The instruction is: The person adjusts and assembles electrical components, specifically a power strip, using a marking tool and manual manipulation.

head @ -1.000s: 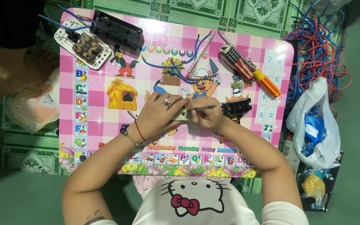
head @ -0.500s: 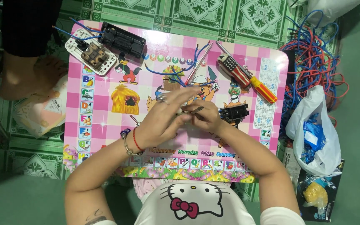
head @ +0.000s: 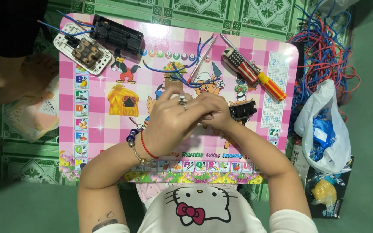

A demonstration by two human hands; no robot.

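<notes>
A small pink checked table (head: 109, 142) with cartoon pictures stands on a green patterned floor (head: 31, 207). On it lie a white switch plate (head: 82, 48), a black box (head: 117, 34), two screwdrivers (head: 255, 75), loose blue wires (head: 182, 69) and a small black part (head: 242, 111).

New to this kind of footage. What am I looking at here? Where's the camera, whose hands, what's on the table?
One camera, worn on a person's head, looks straight down. There is no machine, only bare hands. The left hand and right hand meet over a pink picture table, closed together around something small that they hide. On the table lie a white switch plate with blue wires, a black block, a screwdriver with a red and yellow handle, and a small black part. A tangle of red and blue wire lies on the floor.
</notes>
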